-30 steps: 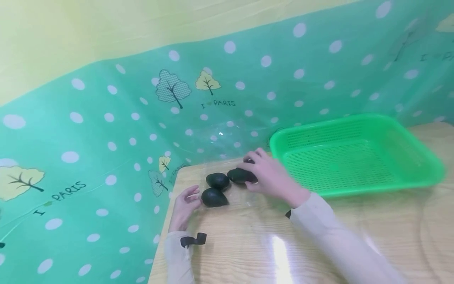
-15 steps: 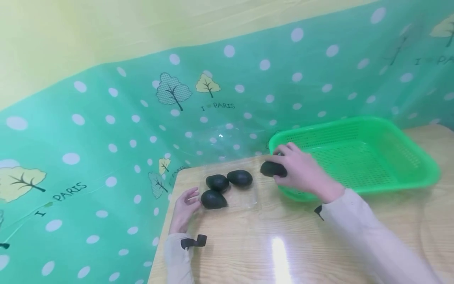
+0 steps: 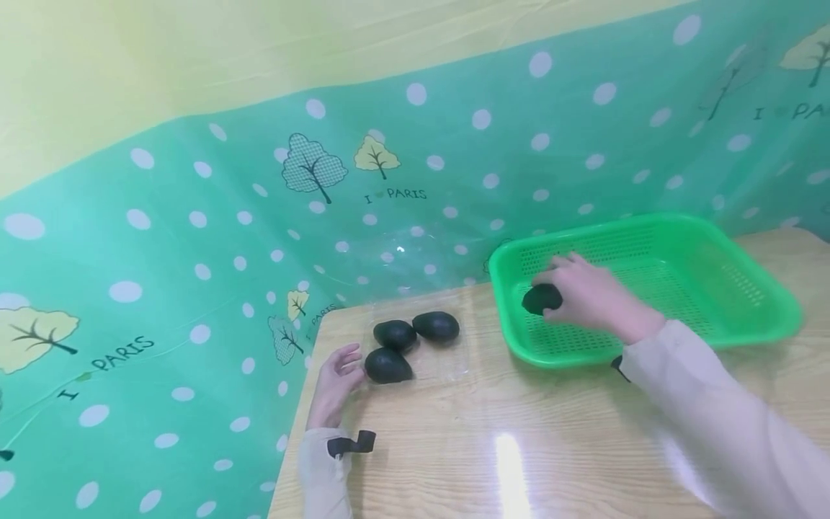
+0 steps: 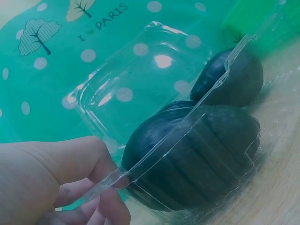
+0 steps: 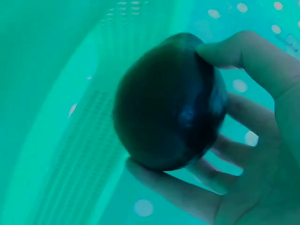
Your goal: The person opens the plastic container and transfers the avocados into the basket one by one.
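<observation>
My right hand (image 3: 596, 299) grips a dark avocado (image 3: 541, 300) over the left end of the green plastic basket (image 3: 648, 355). In the right wrist view, thumb and fingers curl round the fruit. At the left, my left hand (image 3: 333, 386) pinches the rim of a clear plastic clamshell container (image 4: 108, 182) between thumb and finger. Its transparent lid (image 4: 140, 70) stands raised at the back, against the dotted cloth. Inside the container lie three more avocados: a front one (image 3: 387, 365), one behind it (image 3: 395, 335) and a right one (image 3: 436, 326).
A wooden table (image 3: 447, 447) carries both container and basket, with a narrow strip of wood between them. Behind rises a green dotted cloth (image 3: 214, 310) printed with trees. The table's left edge runs close beside the left hand.
My right hand has lifted an avocado out of the clear container and carried it right, over the basket. My left hand has stayed at the container's rim.
</observation>
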Available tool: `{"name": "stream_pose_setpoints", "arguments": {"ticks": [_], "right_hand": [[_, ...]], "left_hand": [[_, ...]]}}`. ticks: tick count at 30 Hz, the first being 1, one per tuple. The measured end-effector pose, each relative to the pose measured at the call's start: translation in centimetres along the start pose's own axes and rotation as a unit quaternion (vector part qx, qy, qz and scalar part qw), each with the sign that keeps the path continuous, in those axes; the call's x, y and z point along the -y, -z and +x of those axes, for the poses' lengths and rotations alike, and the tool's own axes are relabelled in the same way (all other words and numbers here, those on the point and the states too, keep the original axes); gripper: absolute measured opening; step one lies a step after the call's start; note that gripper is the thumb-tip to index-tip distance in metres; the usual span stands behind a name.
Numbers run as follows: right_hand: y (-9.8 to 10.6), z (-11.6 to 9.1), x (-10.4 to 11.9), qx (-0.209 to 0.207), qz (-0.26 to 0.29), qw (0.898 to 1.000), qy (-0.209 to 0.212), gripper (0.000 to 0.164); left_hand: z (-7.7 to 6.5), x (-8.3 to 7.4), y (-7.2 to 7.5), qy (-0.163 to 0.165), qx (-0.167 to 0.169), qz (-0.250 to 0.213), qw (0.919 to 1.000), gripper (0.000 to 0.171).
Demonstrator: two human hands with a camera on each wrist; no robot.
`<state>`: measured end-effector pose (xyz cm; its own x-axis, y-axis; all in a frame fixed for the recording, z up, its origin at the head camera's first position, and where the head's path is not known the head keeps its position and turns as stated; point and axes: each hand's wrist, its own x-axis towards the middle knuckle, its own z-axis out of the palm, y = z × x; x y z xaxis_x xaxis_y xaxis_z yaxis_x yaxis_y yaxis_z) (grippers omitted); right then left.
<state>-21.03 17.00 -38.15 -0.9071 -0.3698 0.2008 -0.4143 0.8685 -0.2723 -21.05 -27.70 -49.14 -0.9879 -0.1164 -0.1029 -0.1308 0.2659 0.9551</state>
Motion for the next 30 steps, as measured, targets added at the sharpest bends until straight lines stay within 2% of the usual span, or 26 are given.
{"name": "stream_pose_setpoints", "arguments": {"ticks": [8,14,30], "right_hand": [[-0.6,0.2,-2.8,0.071,-0.012,0.997,-0.007,0.042],[-1.4,0.3,-3.7,0.102,0.008,0.995,-0.017,0.038],[-3.1,-0.8,-5.3,0.129,0.037,0.99,-0.039,0.043]], "left_hand": [[0.1,0.1,-0.2,-0.004,0.003,-0.01,0.9999,0.061],[0.0,0.2,0.0,-0.005,0.005,-0.007,1.0,0.061],[0.0,0.2,0.1,-0.005,0.007,-0.016,0.9998,0.06]]}}
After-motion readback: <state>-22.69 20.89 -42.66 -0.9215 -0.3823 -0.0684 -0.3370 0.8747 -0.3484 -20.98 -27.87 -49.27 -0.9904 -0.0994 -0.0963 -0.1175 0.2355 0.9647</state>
